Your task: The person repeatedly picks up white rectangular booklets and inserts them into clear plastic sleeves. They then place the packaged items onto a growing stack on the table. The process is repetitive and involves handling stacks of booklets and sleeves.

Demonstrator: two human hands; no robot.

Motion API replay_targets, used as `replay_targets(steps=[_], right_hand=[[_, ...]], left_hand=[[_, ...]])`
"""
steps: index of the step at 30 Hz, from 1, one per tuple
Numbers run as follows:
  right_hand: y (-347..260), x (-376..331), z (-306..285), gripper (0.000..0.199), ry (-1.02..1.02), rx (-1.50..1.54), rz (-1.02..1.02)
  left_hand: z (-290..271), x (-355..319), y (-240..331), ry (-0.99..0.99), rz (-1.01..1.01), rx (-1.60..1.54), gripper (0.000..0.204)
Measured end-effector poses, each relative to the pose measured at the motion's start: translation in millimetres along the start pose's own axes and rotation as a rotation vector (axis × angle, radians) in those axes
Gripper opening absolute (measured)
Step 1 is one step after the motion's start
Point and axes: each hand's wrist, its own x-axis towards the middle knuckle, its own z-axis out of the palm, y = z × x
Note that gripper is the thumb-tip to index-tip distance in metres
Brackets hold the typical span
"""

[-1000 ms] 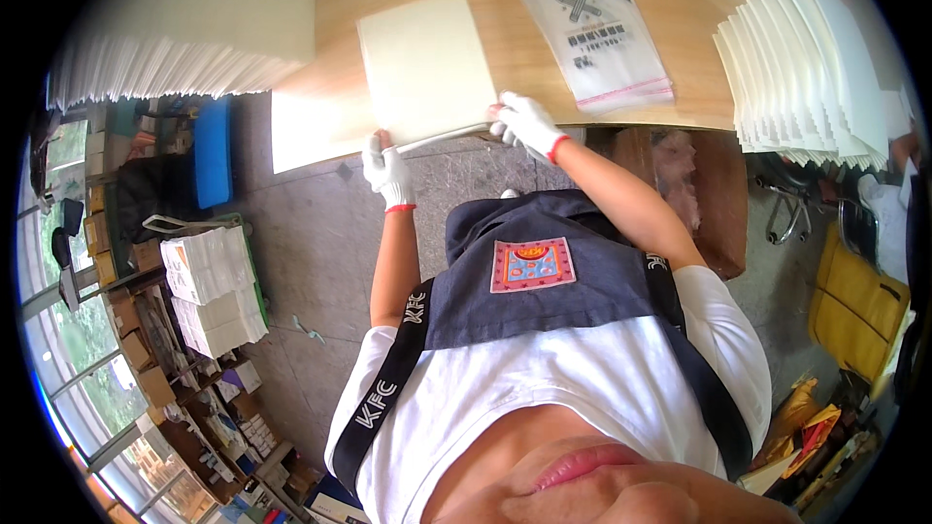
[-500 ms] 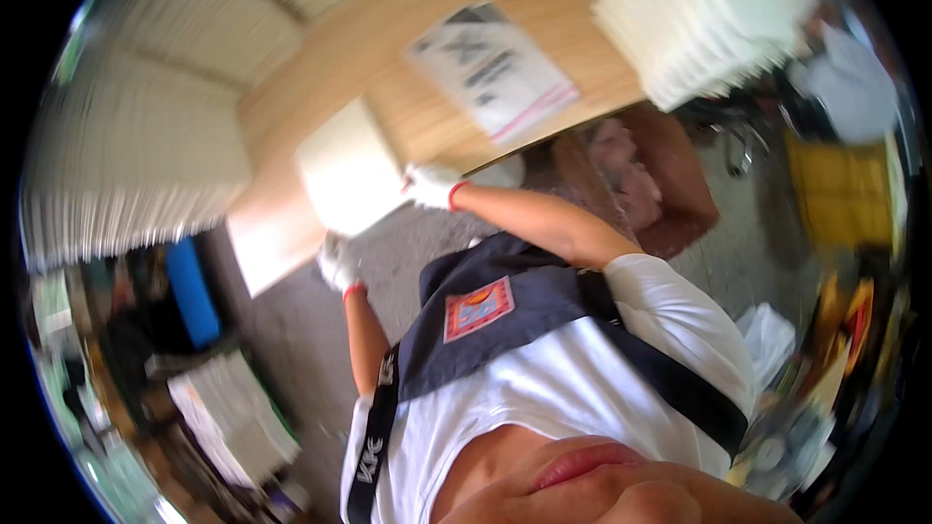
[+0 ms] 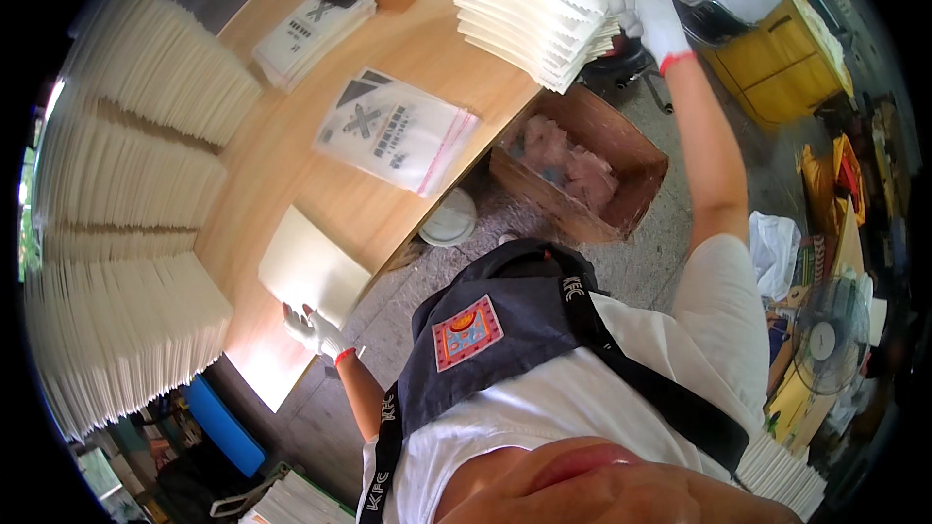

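Across wooden tabletop (image 3: 427, 49): left hand (image 3: 313, 329) fingers flat on cream sheet (image 3: 311, 267); right hand (image 3: 649, 15) fingers gripping fanned cream stack (image 3: 544, 10). Cardboard box (image 3: 582, 170) on floor below.

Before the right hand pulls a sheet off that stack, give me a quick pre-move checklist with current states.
1. Right hand on the fanned stack of cream sheets: ok, gloved fingers are at its right edge.
2. Only one sheet pinched: cannot tell, the glove hides the edges.
3. Left hand steadying the single cream sheet: ok, it touches the sheet's near edge at the table rim.
4. Single sheet fully supported: ok, it lies flat on the wooden table.
5. Table space between stack and sheet: not ok, a clear bag of printed papers lies there.
6. Open cardboard box below the table edge: ok, apart from both hands.
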Motion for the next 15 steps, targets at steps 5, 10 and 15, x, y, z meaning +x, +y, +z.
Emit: replay_targets(steps=[5,10,15], right_hand=[[4,52,-11,0.026,-0.169,-0.214,0.31],[5,66,-12,0.025,-0.19,-0.155,0.359],[6,75,-21,0.023,-0.136,-0.024,0.348]], left_hand=[[41,0,75,-0.214,0.164,0.085,0.032],[91,-20,66,-0.325,0.344,-0.051,0.033],[124,-53,113,-0.566,0.482,0.016,0.033]])
